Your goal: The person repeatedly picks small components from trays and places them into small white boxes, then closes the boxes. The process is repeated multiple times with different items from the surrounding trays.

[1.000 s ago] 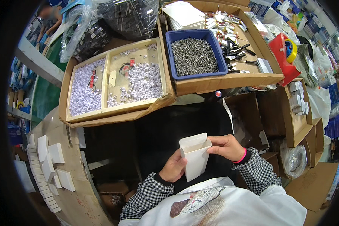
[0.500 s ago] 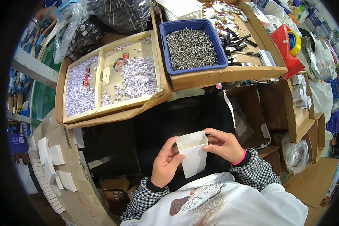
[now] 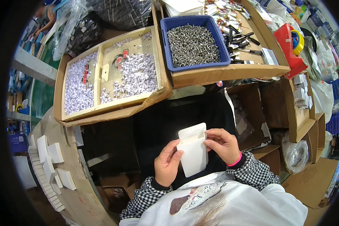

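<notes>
Nearest the body, the checked sleeves [image 3: 252,173] are resting either side of the white shirt [image 3: 218,203], and just beyond it the white box [image 3: 193,158] is standing slightly tilted between both hands, its mouth up and its top flap [image 3: 192,130] sticking up behind the opening. The left hand [image 3: 166,165] is closing lightly on the left edge, thumb at the front; how its other fingers are lying behind is hidden. The right hand [image 3: 223,146] is holding the upper right edge, thumb and forefinger only a little apart; whether they are also catching a side flap, I cannot tell. For good handling, the left grip should be steadying the box without squeezing, since thin card would likely be buckling under a hard thumb, while the right fingertips should be working close to the corner and keeping the rim square, so the flap isn't creasing off its fold line. Farther off, white boxes [image 3: 66,179] are lying on the side table [image 3: 81,199], and beyond, a blue bin [image 3: 199,67] is holding small metal parts [image 3: 194,45] beside a wooden tray [image 3: 98,81].
</notes>
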Motion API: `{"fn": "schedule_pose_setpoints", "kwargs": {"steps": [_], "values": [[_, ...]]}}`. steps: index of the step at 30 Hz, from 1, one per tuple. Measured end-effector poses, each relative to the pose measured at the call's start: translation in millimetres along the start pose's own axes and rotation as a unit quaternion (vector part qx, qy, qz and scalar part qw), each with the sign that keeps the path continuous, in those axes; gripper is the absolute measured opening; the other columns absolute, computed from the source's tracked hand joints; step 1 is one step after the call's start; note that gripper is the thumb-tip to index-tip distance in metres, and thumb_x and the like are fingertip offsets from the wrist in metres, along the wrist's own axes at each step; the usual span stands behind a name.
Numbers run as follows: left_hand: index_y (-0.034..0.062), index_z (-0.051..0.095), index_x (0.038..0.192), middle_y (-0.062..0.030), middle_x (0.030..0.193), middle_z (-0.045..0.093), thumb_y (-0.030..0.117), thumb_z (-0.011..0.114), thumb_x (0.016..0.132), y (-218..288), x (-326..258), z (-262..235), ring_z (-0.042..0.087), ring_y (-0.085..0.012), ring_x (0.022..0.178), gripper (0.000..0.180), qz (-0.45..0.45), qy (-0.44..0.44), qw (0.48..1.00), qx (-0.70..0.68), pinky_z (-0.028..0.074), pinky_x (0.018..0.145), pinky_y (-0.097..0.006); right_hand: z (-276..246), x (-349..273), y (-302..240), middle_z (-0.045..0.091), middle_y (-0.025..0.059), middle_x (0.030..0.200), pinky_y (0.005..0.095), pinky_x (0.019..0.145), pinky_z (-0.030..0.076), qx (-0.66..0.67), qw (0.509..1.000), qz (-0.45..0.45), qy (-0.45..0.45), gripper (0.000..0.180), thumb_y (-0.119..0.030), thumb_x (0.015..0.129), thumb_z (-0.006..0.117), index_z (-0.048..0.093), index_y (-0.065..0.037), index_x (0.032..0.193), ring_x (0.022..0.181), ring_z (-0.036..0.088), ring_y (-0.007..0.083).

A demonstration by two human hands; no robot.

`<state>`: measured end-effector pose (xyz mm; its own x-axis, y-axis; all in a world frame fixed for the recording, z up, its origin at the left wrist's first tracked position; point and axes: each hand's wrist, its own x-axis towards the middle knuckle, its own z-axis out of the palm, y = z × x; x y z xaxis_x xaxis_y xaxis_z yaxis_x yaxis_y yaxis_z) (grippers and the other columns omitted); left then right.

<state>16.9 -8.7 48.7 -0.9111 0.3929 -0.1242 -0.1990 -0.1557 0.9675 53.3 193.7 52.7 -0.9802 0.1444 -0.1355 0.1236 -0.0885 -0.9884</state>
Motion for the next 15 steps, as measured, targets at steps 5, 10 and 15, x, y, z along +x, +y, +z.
{"fn": "schedule_pose_setpoints", "kwargs": {"steps": [5, 10, 15], "values": [[0.0046, 0.059, 0.119, -0.0142, 0.116, 0.060, 0.000, 0.057, 0.089, 5, -7, -9, 0.058, -0.0169, 0.105, 0.031, 0.002, -0.047, 0.995, 0.094, 0.046, 0.090, -0.027, -2, -3, -3, 0.066, 0.0120, 0.100, 0.0248, 0.076, 0.054, -0.018, 1.000, 0.025, -0.003, 0.034, -0.002, 0.083, 0.066, 0.056, 0.002, 0.116, 0.088, 0.065, 0.0136], [0.0048, 0.057, 0.123, -0.0126, 0.119, 0.060, 0.002, 0.058, 0.089, 6, 3, -14, 0.058, -0.0173, 0.106, 0.034, -0.013, -0.089, 0.994, -0.060, 0.045, 0.094, -0.029, 6, -4, -13, 0.064, 0.0140, 0.106, 0.0270, 0.081, 0.054, -0.005, 0.998, -0.064, -0.023, 0.040, -0.001, 0.083, 0.066, 0.051, 0.002, 0.119, 0.095, 0.064, 0.0168], [0.0045, 0.057, 0.122, -0.0096, 0.113, 0.062, 0.003, 0.060, 0.088, 10, 8, -8, 0.059, -0.0122, 0.099, 0.035, -0.016, -0.061, 0.995, -0.081, 0.048, 0.089, -0.024, -2, -3, -20, 0.067, 0.0109, 0.098, 0.0250, 0.075, 0.054, -0.106, 0.993, -0.015, -0.053, 0.030, -0.004, 0.085, 0.065, 0.059, 0.000, 0.113, 0.085, 0.067, 0.0147]]}}
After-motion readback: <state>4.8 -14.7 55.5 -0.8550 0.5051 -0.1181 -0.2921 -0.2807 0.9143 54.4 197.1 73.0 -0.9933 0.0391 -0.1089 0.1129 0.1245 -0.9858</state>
